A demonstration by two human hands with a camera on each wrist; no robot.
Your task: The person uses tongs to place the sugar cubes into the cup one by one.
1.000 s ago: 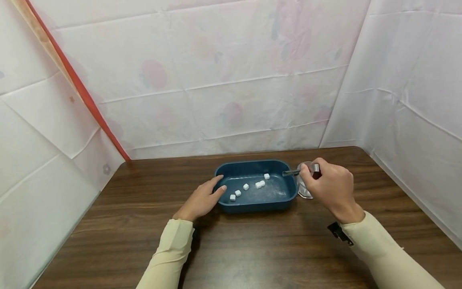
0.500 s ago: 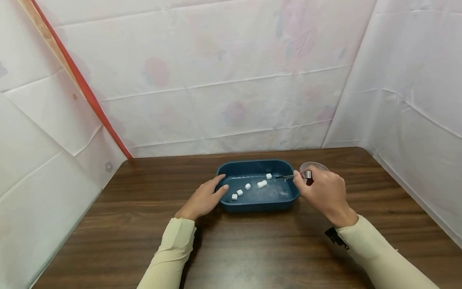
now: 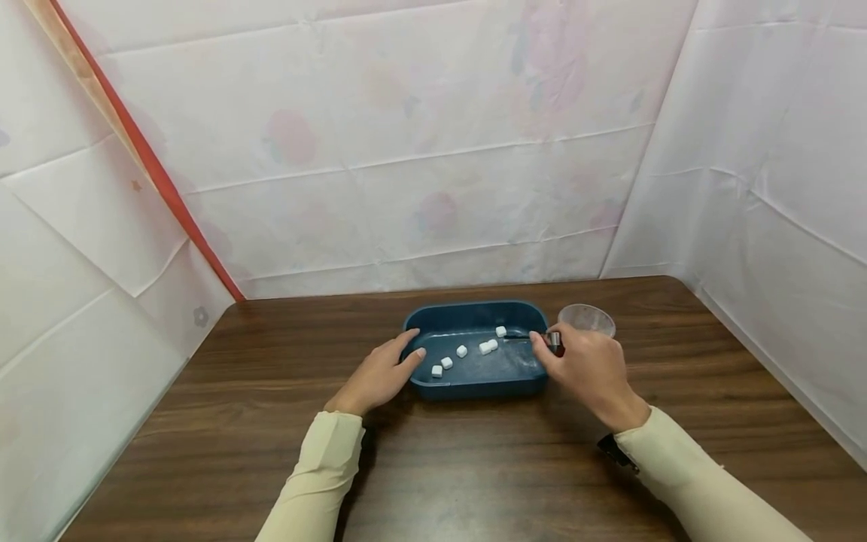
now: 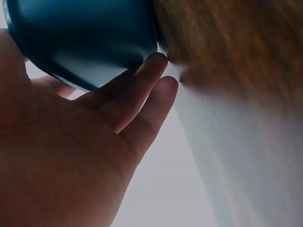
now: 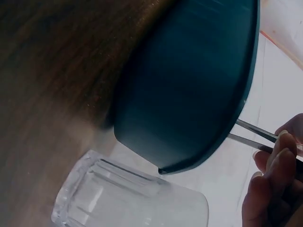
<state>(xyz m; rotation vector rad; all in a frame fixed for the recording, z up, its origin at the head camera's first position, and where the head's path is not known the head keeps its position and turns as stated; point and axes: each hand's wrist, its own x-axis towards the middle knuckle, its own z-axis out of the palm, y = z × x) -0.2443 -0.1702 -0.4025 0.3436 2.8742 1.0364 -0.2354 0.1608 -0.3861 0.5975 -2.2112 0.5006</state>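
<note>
My left hand (image 3: 375, 371) holds the left end of a blue rectangular dish (image 3: 477, 390). Its thumb and index finger reach over the rim, and in the left wrist view the other fingers (image 4: 135, 90) lie along the outer wall. Small metal tongs (image 3: 518, 337) are gripped in my right hand (image 3: 596, 369) over the dish's right end. Their tips point left, close to a small white cube (image 3: 500, 331). The right wrist view shows two thin arms of the tongs (image 5: 255, 130) passing behind the rim; their tips are hidden there. Several more white cubes (image 3: 461, 351) are scattered across the dish floor.
Just right of the dish stands a clear cup (image 3: 586, 319), partly hidden by my right hand; its ribbed base (image 5: 75, 189) shows in the right wrist view. The brown wooden table (image 3: 271, 391) meets white patterned sheeting (image 3: 406, 150) at its back and sides.
My right hand has moved left with the tongs, from over the cup to inside the dish near the white cube. The left hand has stayed in place.
</note>
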